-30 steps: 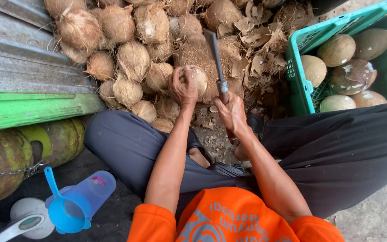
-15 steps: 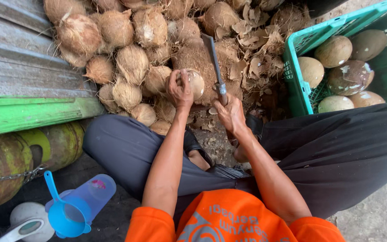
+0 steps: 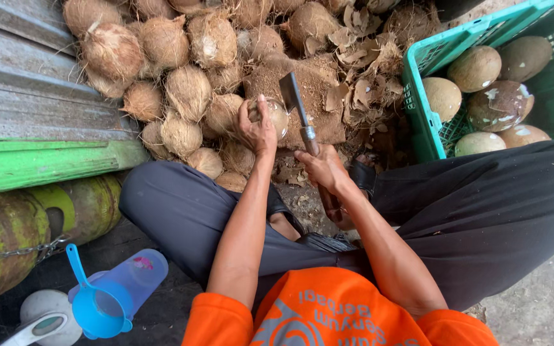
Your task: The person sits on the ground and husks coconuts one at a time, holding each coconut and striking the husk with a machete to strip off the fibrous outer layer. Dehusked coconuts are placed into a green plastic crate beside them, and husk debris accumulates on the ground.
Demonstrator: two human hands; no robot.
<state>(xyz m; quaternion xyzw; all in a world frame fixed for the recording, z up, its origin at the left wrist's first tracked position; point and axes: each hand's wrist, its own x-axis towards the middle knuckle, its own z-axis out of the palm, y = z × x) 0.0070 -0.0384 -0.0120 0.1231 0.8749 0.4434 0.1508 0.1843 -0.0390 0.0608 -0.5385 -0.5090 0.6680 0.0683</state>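
Observation:
My left hand grips a partly peeled brown coconut and holds it against a husk-covered chopping block. My right hand is shut on the handle of a cleaver whose blade stands right beside the coconut. Both arms reach out between my knees, which are in dark trousers.
A heap of husked coconuts lies ahead and to the left, with loose husk scraps to the right. A green plastic crate holds several peeled coconuts. A green gas cylinder, a blue jug and a blue scoop lie near left.
The cleaver blade has come down closer to the coconut, its tip lower than before. My left hand keeps its hold on the coconut.

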